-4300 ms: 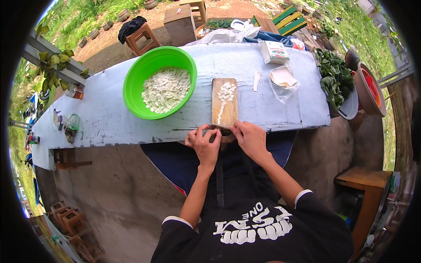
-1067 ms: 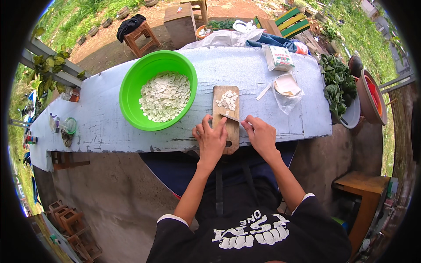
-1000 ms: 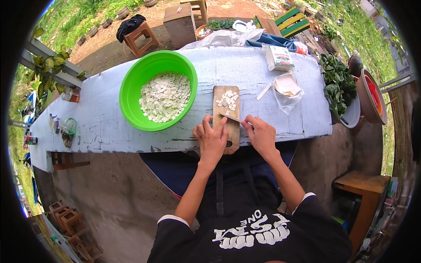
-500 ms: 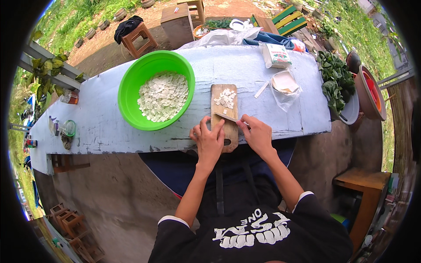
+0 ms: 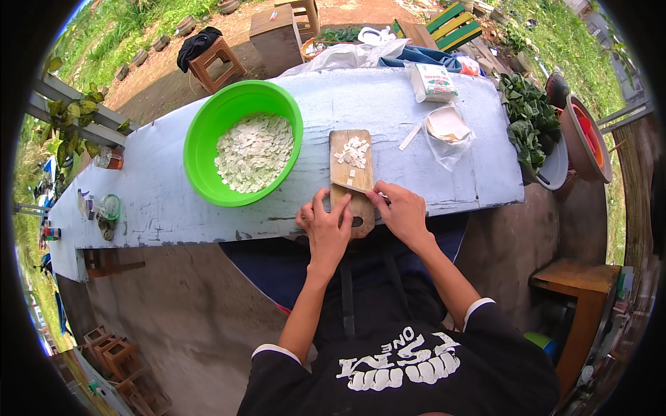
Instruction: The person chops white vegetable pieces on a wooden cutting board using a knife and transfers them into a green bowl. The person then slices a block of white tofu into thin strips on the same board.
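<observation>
A wooden cutting board lies at the table's near edge, its handle hole toward me. On its far half sits a small heap of whitish cut pieces, with a couple of single squares nearer me. My right hand is closed round the handle of a knife, whose blade lies across the board just short of those squares. My left hand rests at the board's left side, fingers bent and fingertips by the blade; whatever they pinch is too small to make out. Left of the board, a green basin holds many similar pieces.
On the pale blue table right of the board are a pale strip, a plastic bag with flat round sheets and a white packet. Leafy greens in a bowl stand at the right edge. A glass jar is far left.
Another small square now lies on the board beside the knife blade, behind the earlier single one. The knife and both hands have shifted only slightly; the whole view has moved a little.
</observation>
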A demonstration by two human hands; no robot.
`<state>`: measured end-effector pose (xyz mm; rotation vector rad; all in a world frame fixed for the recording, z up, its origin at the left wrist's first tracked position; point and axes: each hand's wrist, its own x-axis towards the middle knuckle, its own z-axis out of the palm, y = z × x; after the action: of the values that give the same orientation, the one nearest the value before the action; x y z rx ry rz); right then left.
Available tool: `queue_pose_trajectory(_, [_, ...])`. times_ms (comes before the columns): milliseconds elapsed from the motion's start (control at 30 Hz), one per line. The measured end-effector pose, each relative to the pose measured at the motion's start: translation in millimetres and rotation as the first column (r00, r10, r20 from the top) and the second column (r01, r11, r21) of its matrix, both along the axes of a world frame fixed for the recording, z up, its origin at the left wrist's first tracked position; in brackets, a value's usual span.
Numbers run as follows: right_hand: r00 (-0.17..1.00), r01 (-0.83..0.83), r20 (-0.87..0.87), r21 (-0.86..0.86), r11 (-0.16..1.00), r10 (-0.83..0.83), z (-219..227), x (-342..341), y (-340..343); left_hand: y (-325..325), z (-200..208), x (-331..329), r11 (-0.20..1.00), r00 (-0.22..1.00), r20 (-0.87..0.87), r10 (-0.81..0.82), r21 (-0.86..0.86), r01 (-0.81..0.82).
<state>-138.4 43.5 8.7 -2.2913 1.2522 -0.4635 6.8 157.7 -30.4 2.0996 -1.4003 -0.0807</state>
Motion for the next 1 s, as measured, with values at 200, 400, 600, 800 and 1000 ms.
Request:
queue_pose_trajectory(200, [0.999,-0.001,-0.038,0.047,0.999,0.002,4,-14,5,4,-3,0,1.000,1.000,0.009,-0.005,-0.030,0.006])
queue_pose_trajectory(400, [0.999,-0.021,-0.028,-0.004,1.000,0.021,3,2,2,7,-4,0,0.999,1.000,0.025,-0.007,-0.047,0.008])
queue_pose_trajectory(600, [0.999,0.000,-0.050,-0.001,1.000,0.000,0,-10,12,12,-8,1,0.998,0.999,0.036,0.001,-0.062,0.001])
queue_pose_trajectory(800, [0.998,-0.021,-0.053,-0.019,1.000,0.020,6,0,9,18,-5,2,0.998,0.998,0.068,-0.004,-0.065,0.008])
queue_pose_trajectory(1000, [0.999,-0.012,-0.047,0.003,1.000,0.012,2,-8,16,12,-11,-4,0.994,0.996,0.009,0.085,-0.076,-0.084])
